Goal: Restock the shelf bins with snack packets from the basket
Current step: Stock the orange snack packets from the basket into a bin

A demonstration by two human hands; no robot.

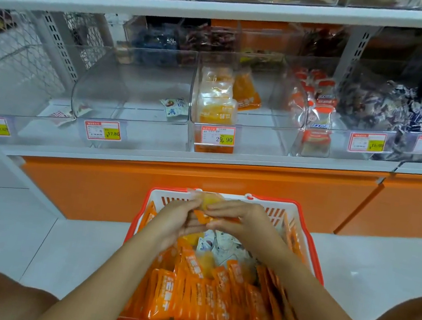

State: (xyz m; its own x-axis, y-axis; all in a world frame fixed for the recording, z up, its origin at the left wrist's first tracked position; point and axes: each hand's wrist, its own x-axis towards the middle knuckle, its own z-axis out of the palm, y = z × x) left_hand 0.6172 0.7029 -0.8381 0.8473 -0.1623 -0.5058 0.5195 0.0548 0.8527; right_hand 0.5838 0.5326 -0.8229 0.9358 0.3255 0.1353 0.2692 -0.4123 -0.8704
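View from a crouching person's own head, with a knee at each lower corner. The left hand point(178, 218) and right hand point(240, 220) meet over the far end of a red and white basket point(311, 259) that sits on the floor, their fingertips almost touching. Together they pinch a small bundle of packets point(210, 203), yellow and orange, with fingers curled round it from either side. They seem to be squaring the bundle so that it lifts out as one. How many packets it holds cannot be told.

Below the hands and nearer the person, the basket is packed with orange packets point(200, 295) standing on edge in rows. A loose heap of white packets point(224, 244) lies just under the wrists.

Straight beyond the hands, above an orange base panel point(202, 175), stands the clear middle bin point(260, 140). A few matching yellow and orange packets lean at its left side, and a price tag point(217, 137) is fixed to its front. Much of it is bare, so it is the likely home for the bundle. Beyond the hands and to their left, the left bin point(101, 83) holds little more than a lone white packet point(175, 106). With the basket so full, restocking looks to be at an early stage.
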